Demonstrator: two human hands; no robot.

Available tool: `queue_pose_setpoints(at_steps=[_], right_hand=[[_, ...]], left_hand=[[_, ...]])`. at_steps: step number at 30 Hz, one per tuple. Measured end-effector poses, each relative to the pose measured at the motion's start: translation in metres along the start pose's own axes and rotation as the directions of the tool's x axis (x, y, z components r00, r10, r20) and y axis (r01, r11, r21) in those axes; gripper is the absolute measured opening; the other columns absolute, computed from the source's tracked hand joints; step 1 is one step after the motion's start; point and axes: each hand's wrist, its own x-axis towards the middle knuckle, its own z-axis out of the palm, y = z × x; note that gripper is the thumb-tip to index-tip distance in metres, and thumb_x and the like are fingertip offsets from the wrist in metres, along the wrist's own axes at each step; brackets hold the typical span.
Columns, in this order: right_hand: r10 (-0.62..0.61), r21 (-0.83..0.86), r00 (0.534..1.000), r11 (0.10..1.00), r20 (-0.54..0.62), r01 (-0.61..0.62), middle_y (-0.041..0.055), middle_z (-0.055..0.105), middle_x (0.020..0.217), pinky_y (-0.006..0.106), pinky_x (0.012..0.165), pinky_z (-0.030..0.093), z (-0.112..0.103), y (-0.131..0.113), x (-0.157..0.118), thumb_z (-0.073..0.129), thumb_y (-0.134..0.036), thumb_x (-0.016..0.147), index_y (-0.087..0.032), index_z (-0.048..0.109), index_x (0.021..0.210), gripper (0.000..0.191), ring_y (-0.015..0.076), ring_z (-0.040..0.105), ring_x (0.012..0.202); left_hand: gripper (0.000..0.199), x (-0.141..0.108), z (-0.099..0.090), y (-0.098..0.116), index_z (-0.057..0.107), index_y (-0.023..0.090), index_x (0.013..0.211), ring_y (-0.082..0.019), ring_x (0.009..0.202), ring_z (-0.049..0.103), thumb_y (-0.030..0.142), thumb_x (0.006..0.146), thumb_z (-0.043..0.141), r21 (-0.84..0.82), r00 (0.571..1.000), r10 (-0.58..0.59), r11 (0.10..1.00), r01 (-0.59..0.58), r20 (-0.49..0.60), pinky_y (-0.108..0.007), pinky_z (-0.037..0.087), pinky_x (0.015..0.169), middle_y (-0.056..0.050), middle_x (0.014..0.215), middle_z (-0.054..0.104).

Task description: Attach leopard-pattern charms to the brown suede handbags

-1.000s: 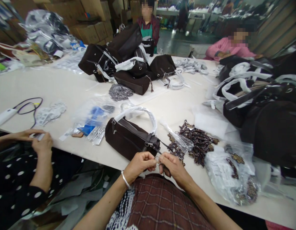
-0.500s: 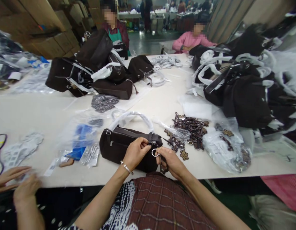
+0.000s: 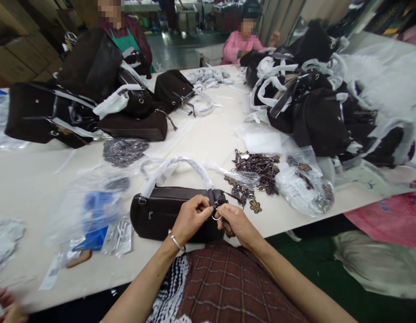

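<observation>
A dark brown handbag with wrapped white handles lies on the table in front of me. My left hand is closed in a pinch at the bag's right end, by the foot of the handle and its metal fitting. Just beside it, my right hand grips a silver ring with a dark bag charm, mostly hidden in the palm. The fingertips of both hands almost meet, and the ring sits between them. Whether it is hooked to the bag, I cannot tell.
Patterned charms with straps lie in a pile to the right, near a plastic bag with more. Brown handbags are heaped at back left and right. A wooden-handled tool lies left. Co-workers sit across the table; another's hand shows lower left.
The right hand has brought the ring closer to the left fingers and the bag's fitting. The view has turned, so the table appears tilted and the neighbour's hands have mostly left the picture.
</observation>
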Motion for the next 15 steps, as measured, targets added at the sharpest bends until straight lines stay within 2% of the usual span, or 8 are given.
queue_pose_setpoints(at_steps=[3, 6, 8, 10, 13, 15], right_hand=[[-0.007, -0.011, 1.0, 1.0, -0.013, 0.006, -0.003, 0.058, 0.053, 0.018, 0.036, 0.023, 0.002, 0.004, -0.001, 0.051, -0.042, 0.084, -0.017, 0.057, 0.077, 0.026, 0.0048, 0.034, 0.036], [-0.013, -0.023, 0.999, 1.0, -0.038, 0.012, -0.0032, 0.058, 0.052, 0.018, 0.037, 0.023, 0.004, 0.007, -0.003, 0.051, -0.043, 0.085, -0.018, 0.057, 0.077, 0.027, 0.0046, 0.034, 0.036], [-0.024, -0.024, 0.998, 0.999, -0.06, 0.023, -0.0032, 0.058, 0.052, 0.018, 0.037, 0.024, 0.005, 0.008, -0.003, 0.052, -0.043, 0.085, -0.018, 0.057, 0.077, 0.027, 0.0048, 0.034, 0.036], [-0.036, -0.018, 0.996, 0.999, -0.084, 0.035, -0.0032, 0.058, 0.052, 0.018, 0.038, 0.024, 0.006, 0.008, -0.003, 0.052, -0.043, 0.085, -0.018, 0.057, 0.077, 0.027, 0.0051, 0.035, 0.037], [-0.05, -0.009, 0.993, 0.999, -0.104, 0.05, -0.0033, 0.058, 0.053, 0.019, 0.038, 0.024, 0.006, 0.008, -0.003, 0.052, -0.042, 0.085, -0.018, 0.058, 0.078, 0.025, 0.0052, 0.034, 0.037], [-0.058, -0.013, 0.993, 0.998, -0.101, 0.057, -0.0032, 0.058, 0.053, 0.019, 0.037, 0.023, 0.007, 0.009, -0.002, 0.051, -0.041, 0.085, -0.019, 0.058, 0.079, 0.024, 0.0054, 0.035, 0.036]], left_hand=[[0.022, 0.003, 0.0, -0.005, 0.049, 0.02, 0.09, -0.011, 0.063, 0.058, 0.028, 0.078, 0.065, -0.228, 0.993, -0.109, 0.967, 0.118, 0.052, -0.024, 0.049, 0.06, 0.003, 0.08, 0.058], [0.048, 0.004, 0.002, -0.006, 0.046, 0.02, 0.113, -0.009, 0.063, 0.057, 0.025, 0.073, 0.071, -0.301, 0.992, -0.116, 0.945, 0.124, 0.045, -0.022, 0.049, 0.057, 0.002, 0.087, 0.058], [0.054, 0.002, 0.005, -0.006, 0.046, 0.021, 0.123, -0.007, 0.062, 0.054, 0.023, 0.074, 0.07, -0.295, 0.996, -0.084, 0.952, 0.082, 0.007, -0.02, 0.046, 0.057, 0.001, 0.09, 0.058], [0.05, -0.001, 0.009, -0.008, 0.048, 0.021, 0.125, -0.007, 0.064, 0.053, 0.024, 0.079, 0.066, -0.271, 0.997, -0.05, 0.962, 0.03, -0.066, -0.02, 0.046, 0.06, 0.0, 0.091, 0.058], [0.041, -0.007, 0.011, -0.012, 0.055, 0.024, 0.124, -0.011, 0.077, 0.058, 0.024, 0.084, 0.061, -0.145, 0.983, 0.033, 0.988, -0.06, -0.18, -0.025, 0.048, 0.076, -0.001, 0.095, 0.061], [0.038, -0.009, 0.01, -0.014, 0.058, 0.026, 0.121, -0.014, 0.088, 0.06, 0.023, 0.084, 0.061, -0.064, 0.973, 0.1, 0.991, -0.116, -0.206, -0.028, 0.047, 0.085, -0.002, 0.099, 0.063]])
